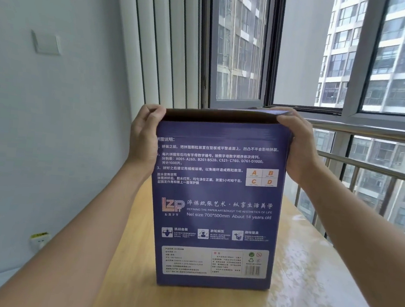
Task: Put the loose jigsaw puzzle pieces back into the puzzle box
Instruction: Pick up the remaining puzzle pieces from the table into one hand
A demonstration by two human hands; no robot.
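Tall dark-blue printed cardboard puzzle box (216, 203) stands upright on the glossy pale wooden table (307, 285), its top open. Left hand (144, 138) and right hand (297, 149) grasp its upper corners.

Box upright mid-table, gripped at both top corners

The puzzle box (216, 203) stands on end on the wooden table (306, 297), blocking the middle; its top end shows a dark open gap between the left hand (144, 138) and the right hand (297, 147), which hold the two upper corners; bare tabletop lies open to either side and in front; the wall (53, 115) closes the left, the metal railing (366, 167) and windows the right.
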